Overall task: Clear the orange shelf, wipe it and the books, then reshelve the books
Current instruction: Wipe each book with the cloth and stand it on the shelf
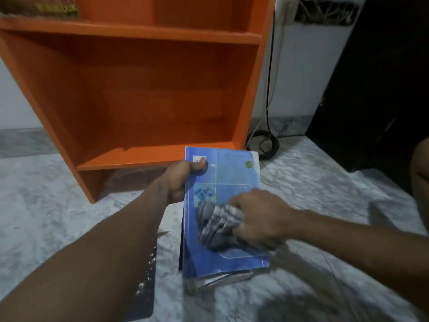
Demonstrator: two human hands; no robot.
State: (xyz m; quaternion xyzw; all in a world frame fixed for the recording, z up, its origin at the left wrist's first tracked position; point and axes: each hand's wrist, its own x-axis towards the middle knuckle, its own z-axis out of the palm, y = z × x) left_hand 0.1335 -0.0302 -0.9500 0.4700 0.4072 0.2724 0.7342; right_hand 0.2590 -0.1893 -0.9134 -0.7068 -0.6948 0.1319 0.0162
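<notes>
So, left hand (183, 180): gripped edge of blue book (234, 180)
right hand (257, 214): clutched striped cloth (216, 226) on its cover
orange shelf (139, 94): upper left

Glossy orange shelf (139, 94), worn paper book (232, 182), seemingly woven cloth (216, 226)

L hand (180, 180) grips blue book (232, 182); R hand (257, 214) presses cloth (216, 224) on it.

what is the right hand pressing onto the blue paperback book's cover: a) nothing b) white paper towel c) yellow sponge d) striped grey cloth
d, the right hand holds a bunched striped grey cloth against the blue paperback book, whose edge the left hand grips.
</notes>
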